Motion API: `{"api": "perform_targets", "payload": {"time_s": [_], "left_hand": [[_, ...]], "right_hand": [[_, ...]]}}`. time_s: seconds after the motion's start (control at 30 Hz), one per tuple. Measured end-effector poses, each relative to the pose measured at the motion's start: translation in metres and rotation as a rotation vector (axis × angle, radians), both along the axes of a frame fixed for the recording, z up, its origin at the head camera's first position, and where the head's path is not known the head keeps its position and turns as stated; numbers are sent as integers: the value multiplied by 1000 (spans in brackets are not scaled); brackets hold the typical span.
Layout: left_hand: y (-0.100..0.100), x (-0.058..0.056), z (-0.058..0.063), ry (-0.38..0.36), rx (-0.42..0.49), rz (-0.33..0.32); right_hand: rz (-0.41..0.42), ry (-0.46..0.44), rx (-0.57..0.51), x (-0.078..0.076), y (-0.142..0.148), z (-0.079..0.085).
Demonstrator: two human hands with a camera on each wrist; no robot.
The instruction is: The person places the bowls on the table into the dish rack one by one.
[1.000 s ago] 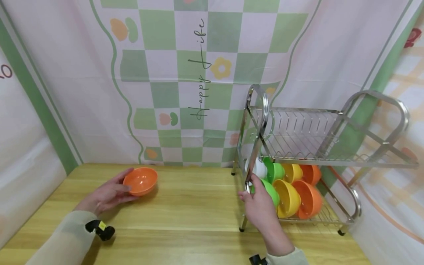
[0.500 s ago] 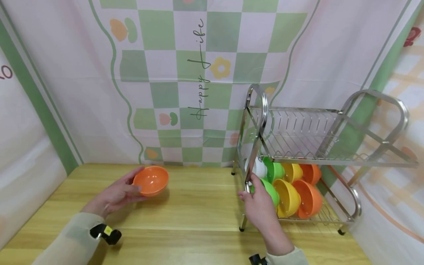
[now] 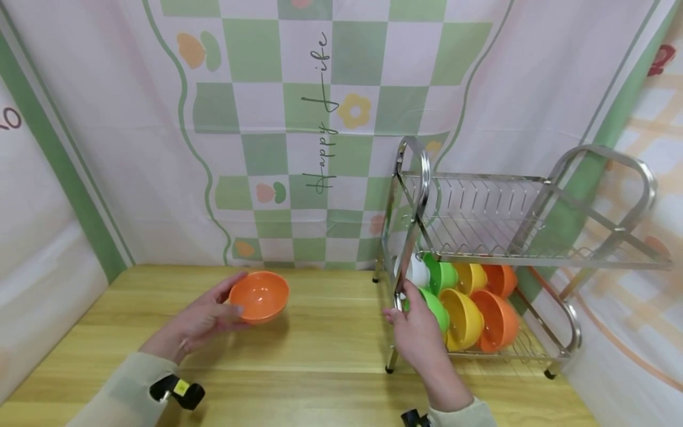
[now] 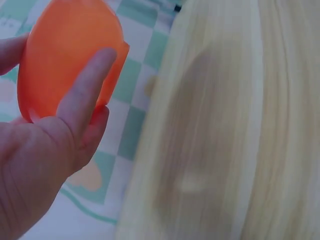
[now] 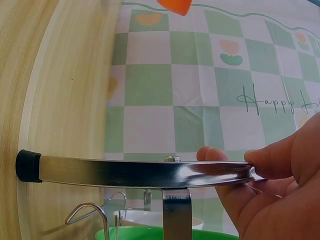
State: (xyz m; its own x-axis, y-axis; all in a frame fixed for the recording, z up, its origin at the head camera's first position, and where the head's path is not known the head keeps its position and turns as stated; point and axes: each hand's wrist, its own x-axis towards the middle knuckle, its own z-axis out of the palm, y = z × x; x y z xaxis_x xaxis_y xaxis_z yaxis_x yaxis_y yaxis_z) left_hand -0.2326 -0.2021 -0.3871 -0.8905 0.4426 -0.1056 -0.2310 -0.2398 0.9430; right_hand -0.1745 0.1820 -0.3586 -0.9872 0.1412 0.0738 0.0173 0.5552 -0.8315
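My left hand (image 3: 208, 320) holds an orange bowl (image 3: 259, 298) by its left side, above the table and tilted a little toward me. In the left wrist view the thumb and fingers grip the bowl (image 4: 75, 55), and its shadow falls on the wood. With my right hand (image 3: 424, 341) I grip the front left post of a metal dish rack (image 3: 413, 237); the right wrist view shows thumb and fingers around that post (image 5: 125, 172). On the lower shelf, green (image 3: 436, 311), yellow (image 3: 463, 320) and orange bowls (image 3: 498, 320) stand on their sides, with a white bowl (image 3: 417, 273) behind.
The rack's upper shelf (image 3: 480, 219) has wire dividers and overhangs the bowls. The wooden table (image 3: 331, 332) ends at a checkered cloth backdrop (image 3: 309, 148). Cloth also hangs at both sides, close to the rack on the right.
My left hand has carried the orange bowl to the right across the table, toward the rack. The right hand and the rack have stayed in place.
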Motion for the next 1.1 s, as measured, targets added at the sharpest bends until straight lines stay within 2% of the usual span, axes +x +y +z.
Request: {"api": "perform_targets", "payload": {"time_s": [0.2, 0.63, 0.77, 0.9, 1.03, 1.1], "left_hand": [[16, 10, 4, 6, 25, -20], [37, 27, 14, -48, 15, 5], [44, 33, 19, -53, 15, 17], [52, 41, 24, -42, 8, 27], [59, 47, 27, -32, 16, 24], [62, 49, 28, -31, 26, 14]], "right_hand": [[1, -2, -7, 0, -1, 1], [13, 3, 11, 1, -2, 3], [30, 12, 96, 3, -3, 8], [32, 6, 217, 11, -7, 17], [-23, 91, 389, 24, -14, 26], [-41, 134, 429, 29, -17, 28]]}}
